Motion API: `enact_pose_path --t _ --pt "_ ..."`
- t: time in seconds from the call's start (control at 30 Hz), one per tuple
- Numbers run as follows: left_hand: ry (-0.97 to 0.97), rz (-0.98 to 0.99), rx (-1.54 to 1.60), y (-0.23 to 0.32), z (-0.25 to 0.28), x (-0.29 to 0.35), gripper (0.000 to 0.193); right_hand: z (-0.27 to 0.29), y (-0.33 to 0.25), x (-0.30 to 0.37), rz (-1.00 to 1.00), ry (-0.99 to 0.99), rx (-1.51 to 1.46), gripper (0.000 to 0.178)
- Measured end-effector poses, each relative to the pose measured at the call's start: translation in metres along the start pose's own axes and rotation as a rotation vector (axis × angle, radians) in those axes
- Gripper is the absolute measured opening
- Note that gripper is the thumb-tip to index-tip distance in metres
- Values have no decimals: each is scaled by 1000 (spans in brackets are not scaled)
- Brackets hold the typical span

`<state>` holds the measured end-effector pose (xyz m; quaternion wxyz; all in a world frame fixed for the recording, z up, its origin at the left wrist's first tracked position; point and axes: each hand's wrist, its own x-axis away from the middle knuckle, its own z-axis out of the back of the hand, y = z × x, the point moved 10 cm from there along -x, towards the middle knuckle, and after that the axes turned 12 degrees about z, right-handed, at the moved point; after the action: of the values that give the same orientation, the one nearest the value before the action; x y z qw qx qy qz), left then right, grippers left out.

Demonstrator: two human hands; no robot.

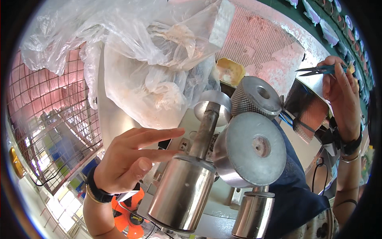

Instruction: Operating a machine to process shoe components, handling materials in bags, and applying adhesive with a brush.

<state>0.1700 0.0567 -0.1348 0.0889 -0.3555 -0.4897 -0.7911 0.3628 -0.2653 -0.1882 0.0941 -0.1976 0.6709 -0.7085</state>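
Observation:
My left hand (127, 159) is open, its fingers stretched out beside the steel shaft (206, 133) of a machine. Just below the fingertips stands a shiny steel cylinder (183, 193); whether they touch it I cannot tell. At the upper right my right hand (340, 87) is closed around thread snips (320, 71) with dark blades and a teal handle. The blades point left. Between the hands sit a smooth metal roller (246, 149) and a knurled roller (254, 97) behind it.
Crumpled clear plastic bags (147, 67) hang over the upper left. A wire mesh basket (51, 115) is at the far left, with an orange fan (129, 217) below. Behind the rollers lies a yellow dish (230, 71). Purple pieces (328, 32) line a green surface at the top right.

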Motion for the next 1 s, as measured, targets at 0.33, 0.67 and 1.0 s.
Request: enact_pose_path --t 0.33,0.67,1.0 --pt "72 -292 -554 32 -9 -5 30 -7 -1 4 8 17 -13 34" --pt "144 -44 -205 -4 0 -22 37 -22 1 10 -6 -2 -71 31" --pt "-18 -134 209 -7 -10 -25 41 -20 11 16 -38 -23 -71 33"
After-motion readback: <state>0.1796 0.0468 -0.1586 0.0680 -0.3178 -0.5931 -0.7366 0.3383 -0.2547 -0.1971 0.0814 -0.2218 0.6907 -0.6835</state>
